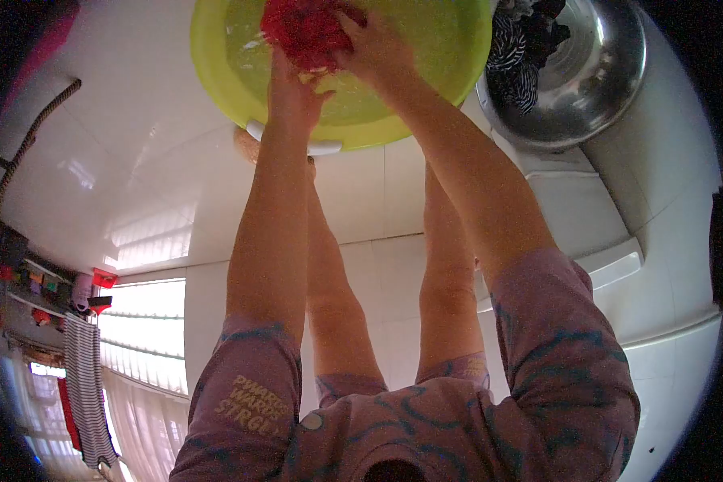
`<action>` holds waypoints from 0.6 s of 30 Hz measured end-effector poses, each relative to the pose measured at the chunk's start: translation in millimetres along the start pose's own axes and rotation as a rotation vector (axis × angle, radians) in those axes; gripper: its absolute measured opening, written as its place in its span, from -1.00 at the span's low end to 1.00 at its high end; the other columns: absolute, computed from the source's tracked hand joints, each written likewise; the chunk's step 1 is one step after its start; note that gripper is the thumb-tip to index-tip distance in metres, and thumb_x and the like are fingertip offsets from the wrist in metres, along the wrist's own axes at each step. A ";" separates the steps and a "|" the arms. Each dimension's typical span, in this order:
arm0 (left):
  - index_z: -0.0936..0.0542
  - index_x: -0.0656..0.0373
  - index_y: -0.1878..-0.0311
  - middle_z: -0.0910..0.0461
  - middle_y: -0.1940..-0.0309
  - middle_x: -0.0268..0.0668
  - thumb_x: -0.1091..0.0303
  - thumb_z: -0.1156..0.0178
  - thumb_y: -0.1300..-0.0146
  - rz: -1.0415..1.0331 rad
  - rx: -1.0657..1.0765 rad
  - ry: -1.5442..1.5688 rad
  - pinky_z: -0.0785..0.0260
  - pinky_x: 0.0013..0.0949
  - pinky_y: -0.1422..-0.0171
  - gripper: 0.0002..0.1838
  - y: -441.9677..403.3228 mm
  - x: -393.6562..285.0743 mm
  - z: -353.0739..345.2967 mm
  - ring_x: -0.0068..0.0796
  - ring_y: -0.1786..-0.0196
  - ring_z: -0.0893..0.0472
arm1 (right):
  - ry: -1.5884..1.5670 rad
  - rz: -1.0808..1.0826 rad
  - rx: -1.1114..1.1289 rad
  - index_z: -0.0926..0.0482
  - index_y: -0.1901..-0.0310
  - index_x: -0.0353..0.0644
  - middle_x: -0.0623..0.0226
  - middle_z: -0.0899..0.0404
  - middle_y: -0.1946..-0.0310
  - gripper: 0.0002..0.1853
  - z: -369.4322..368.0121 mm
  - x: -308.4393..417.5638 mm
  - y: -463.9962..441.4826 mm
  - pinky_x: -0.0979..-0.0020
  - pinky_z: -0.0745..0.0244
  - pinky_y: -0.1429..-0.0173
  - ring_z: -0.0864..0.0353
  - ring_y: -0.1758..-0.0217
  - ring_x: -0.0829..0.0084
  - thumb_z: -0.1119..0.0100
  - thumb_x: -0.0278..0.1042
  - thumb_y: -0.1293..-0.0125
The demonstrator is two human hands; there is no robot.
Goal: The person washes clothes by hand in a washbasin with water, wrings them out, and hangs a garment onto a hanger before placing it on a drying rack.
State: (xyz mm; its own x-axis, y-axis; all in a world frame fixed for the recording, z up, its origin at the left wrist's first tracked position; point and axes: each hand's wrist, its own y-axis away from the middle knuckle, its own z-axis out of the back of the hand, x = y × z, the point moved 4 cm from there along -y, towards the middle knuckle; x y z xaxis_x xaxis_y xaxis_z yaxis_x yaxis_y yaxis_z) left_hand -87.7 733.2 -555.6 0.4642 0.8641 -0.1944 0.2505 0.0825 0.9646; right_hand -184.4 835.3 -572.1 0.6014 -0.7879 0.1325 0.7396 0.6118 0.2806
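A green basin [225, 88] with water in it stands at the top middle of the head view. Over the water is a bunched red cloth [307, 36], held between both hands. My left hand [296, 92] is at the cloth's lower left side, with its thumb apart and its other fingers mostly hidden. My right hand [371, 48] grips the cloth from the right with bent fingers.
To the right of the green basin stands a metal basin [602, 80] with dark and striped clothes [516, 68] at its left side. A rope-like object [36, 132] lies at the far left. Striped cloth [87, 386] hangs at the lower left near a bright window.
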 end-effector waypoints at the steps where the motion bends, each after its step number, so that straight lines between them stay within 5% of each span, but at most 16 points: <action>1: -0.26 -0.15 -0.39 -0.31 -0.37 -0.32 -0.40 0.23 -0.33 0.006 0.051 0.025 0.17 0.41 -0.42 -0.27 -8.2 0.8 -2.9 -0.07 -0.39 -0.26 | -0.137 -0.057 0.005 -0.17 -0.42 0.07 -0.12 -0.50 -0.10 -0.34 -2.7 0.1 2.5 0.01 -0.53 0.00 -0.59 0.02 -0.11 -0.04 -0.01 -0.32; 6: -0.34 -0.03 -0.31 -0.51 -0.15 -0.23 -0.25 0.23 -0.42 -0.113 0.294 0.263 -0.33 0.24 -0.22 -0.39 -14.2 -17.9 -37.2 -0.11 -0.19 -0.48 | -0.813 -0.345 0.005 -0.29 -0.32 -0.06 -0.01 -0.50 -0.11 -0.42 17.7 9.0 -13.4 0.05 -0.48 -0.10 -0.57 -0.06 -0.03 -0.07 -0.08 -0.30; 7: -0.41 0.04 -0.20 -0.53 0.01 -0.27 -0.09 0.15 -0.44 -0.076 0.226 0.268 -0.36 0.00 -0.06 -0.52 -8.8 -25.2 -47.0 -0.25 0.01 -0.49 | -0.810 -0.312 0.012 -0.42 -0.13 -0.10 0.00 -0.56 0.05 -0.54 35.3 18.8 -7.8 0.07 -0.51 -0.01 -0.59 0.05 -0.05 -0.14 -0.14 -0.21; 8: -0.41 0.04 -0.20 -0.53 0.01 -0.27 -0.09 0.14 -0.44 -0.073 0.250 0.277 -0.37 0.00 -0.05 -0.52 -7.5 -32.0 -52.8 -0.24 0.01 -0.49 | -0.806 -0.281 0.019 -0.56 0.06 -0.14 0.01 -0.61 0.21 -0.65 71.8 32.7 4.2 0.10 -0.54 0.09 -0.61 0.17 -0.07 -0.21 -0.20 -0.12; 10: -0.41 0.05 -0.20 -0.54 0.00 -0.26 -0.08 0.13 -0.44 -0.056 0.327 0.328 -0.40 0.00 -0.05 -0.52 -8.1 -34.4 -47.2 -0.23 -0.01 -0.50 | -0.786 -0.276 0.243 -0.55 0.04 -0.11 0.03 -0.61 0.23 -0.63 121.7 53.6 30.8 0.13 -0.54 0.07 -0.61 0.17 -0.03 -0.24 -0.25 -0.09; 13: -0.41 0.05 -0.21 -0.55 -0.02 -0.25 -0.07 0.12 -0.44 -0.043 0.430 0.402 -0.44 0.00 -0.03 -0.52 -7.1 -26.6 -24.4 -0.20 -0.02 -0.52 | -0.813 -0.168 0.264 -0.55 0.13 -0.09 0.10 -0.61 0.27 -0.66 156.1 67.8 47.5 0.14 -0.55 0.15 -0.63 0.21 0.06 -0.29 -0.15 -0.09; 18: -0.41 0.07 -0.23 -0.56 -0.04 -0.23 -0.05 0.10 -0.44 -0.073 0.342 0.407 -0.51 0.00 -0.01 -0.51 -44.6 2.3 17.7 -0.16 -0.05 -0.56 | -0.588 -0.122 0.349 -0.55 0.29 -0.10 0.20 -0.63 0.30 -0.61 113.6 69.4 19.0 0.12 -0.56 0.24 -0.64 0.27 0.12 -0.20 0.10 -0.17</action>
State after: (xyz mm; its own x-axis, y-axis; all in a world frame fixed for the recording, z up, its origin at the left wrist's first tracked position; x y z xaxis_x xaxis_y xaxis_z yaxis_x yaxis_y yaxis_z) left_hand -82.8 722.7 -602.2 0.0858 0.9904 -0.1083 0.5641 0.0413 0.8247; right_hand -162.9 784.2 -449.5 0.1834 -0.8176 0.5459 0.5916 0.5352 0.6029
